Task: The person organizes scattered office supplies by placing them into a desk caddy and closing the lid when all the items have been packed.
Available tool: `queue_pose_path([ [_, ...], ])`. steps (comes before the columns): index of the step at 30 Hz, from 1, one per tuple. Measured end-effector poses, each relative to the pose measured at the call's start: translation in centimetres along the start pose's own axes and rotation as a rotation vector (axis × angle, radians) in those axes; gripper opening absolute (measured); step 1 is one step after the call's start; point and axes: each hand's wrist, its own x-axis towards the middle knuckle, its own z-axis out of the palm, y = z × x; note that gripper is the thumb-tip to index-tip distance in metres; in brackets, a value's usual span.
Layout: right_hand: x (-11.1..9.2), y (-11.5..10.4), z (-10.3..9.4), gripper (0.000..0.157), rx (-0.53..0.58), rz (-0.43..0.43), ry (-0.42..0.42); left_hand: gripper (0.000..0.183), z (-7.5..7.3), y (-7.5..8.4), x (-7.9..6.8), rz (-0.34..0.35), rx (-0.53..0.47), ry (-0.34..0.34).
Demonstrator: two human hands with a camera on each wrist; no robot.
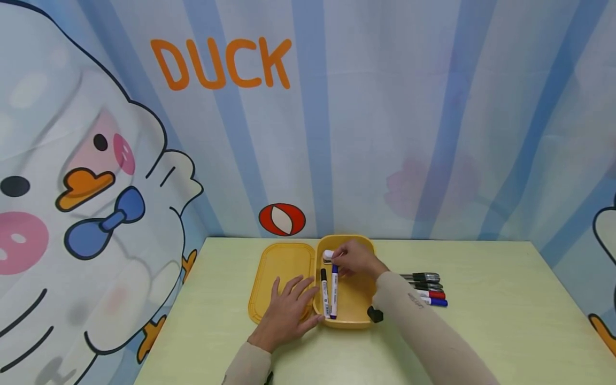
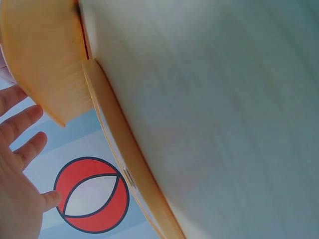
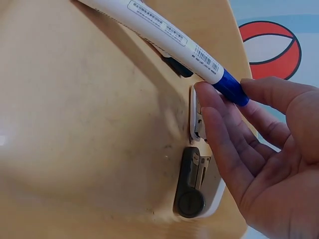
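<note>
In the head view, my right hand (image 1: 356,258) reaches into a yellow plastic box (image 1: 357,305) and pinches the blue cap of a white marker (image 1: 334,294). The right wrist view shows thumb and fingertips on that blue cap (image 3: 232,88), the marker slanting over the box floor. Beside it lies a black-capped white marker (image 1: 325,293), along the box's left side. Two small items with metal parts, like mini staplers, lie at the box's far end; the nearer is dark and white (image 3: 192,191). My left hand (image 1: 286,315), fingers spread, is at the box's left edge, over the lid.
The yellow lid (image 1: 271,267) lies flat left of the box. Right of the box, partly behind my right forearm, several markers (image 1: 435,294) with black, red and blue caps lie in a row. A printed curtain (image 1: 356,133) hangs behind the pale table (image 1: 500,299).
</note>
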Motion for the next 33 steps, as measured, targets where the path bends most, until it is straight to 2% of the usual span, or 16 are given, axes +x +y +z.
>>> queue_pose_path([
  [8,0.1,-0.1,0.4,0.018,-0.011,0.06,-0.011,0.067,0.3,-0.1,0.0,0.013,-0.007,0.015],
  [14,-0.1,0.0,0.4,0.017,-0.008,0.073,-0.046,0.065,0.5,-0.2,-0.1,0.015,-0.011,0.025],
  [21,-0.3,0.1,0.3,0.019,-0.011,0.113,-0.099,0.064,0.6,-0.2,0.0,-0.011,-0.012,-0.01],
  [33,-1.1,-0.6,-0.4,0.023,0.002,0.093,-0.147,0.062,0.3,0.0,0.1,-0.003,-0.018,0.006],
])
